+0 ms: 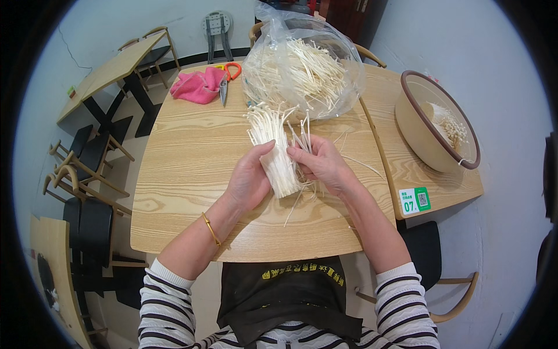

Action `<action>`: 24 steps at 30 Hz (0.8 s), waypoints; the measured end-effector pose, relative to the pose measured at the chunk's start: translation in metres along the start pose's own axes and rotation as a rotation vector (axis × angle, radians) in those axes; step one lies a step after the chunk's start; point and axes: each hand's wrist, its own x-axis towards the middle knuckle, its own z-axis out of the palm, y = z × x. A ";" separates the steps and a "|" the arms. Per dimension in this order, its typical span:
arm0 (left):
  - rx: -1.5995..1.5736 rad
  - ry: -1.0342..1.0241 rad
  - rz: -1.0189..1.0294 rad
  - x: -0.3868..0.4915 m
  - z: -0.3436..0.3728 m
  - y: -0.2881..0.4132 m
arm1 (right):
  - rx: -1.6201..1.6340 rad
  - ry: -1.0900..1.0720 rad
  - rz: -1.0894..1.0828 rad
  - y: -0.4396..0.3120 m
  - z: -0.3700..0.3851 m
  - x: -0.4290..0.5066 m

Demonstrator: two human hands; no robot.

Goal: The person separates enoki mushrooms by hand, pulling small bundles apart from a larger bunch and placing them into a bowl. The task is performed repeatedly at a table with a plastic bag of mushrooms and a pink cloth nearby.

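A thick bundle of enoki mushrooms [279, 161] lies in my left hand [248, 176], its caps pointing away from me and its cut base towards me. My thumb rests along the bundle's left side. Several loose enoki stems [304, 135] stick up from between the fingers of my right hand [322, 163], close against the bundle's right side. Thin stray stems [294, 207] are scattered on the wooden table [187, 174] beneath and to the right of my hands. Just beyond the bundle sits a clear plastic bag [301, 65] filled with enoki.
A pink cloth [198, 86] and scissors [224, 89] with orange and yellow handles lie at the back left. On the adjoining table at right stands a beige basin [409, 113] with a brown rim, holding enoki bundles [447, 122]. A green-and-white printed sign [414, 201] is near that table's front edge.
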 end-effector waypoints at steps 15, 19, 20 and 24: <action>0.201 -0.017 -0.003 -0.001 0.001 0.002 | 0.265 -0.112 -0.178 -0.006 -0.022 0.004; 0.270 -0.026 0.050 -0.001 0.002 -0.002 | -0.081 0.113 -0.174 0.000 0.003 0.001; 0.298 -0.028 0.063 -0.001 0.000 -0.003 | -0.124 0.112 -0.169 0.005 0.000 0.004; 0.324 -0.013 0.073 -0.003 -0.001 -0.004 | -0.022 0.100 -0.129 -0.003 0.006 -0.003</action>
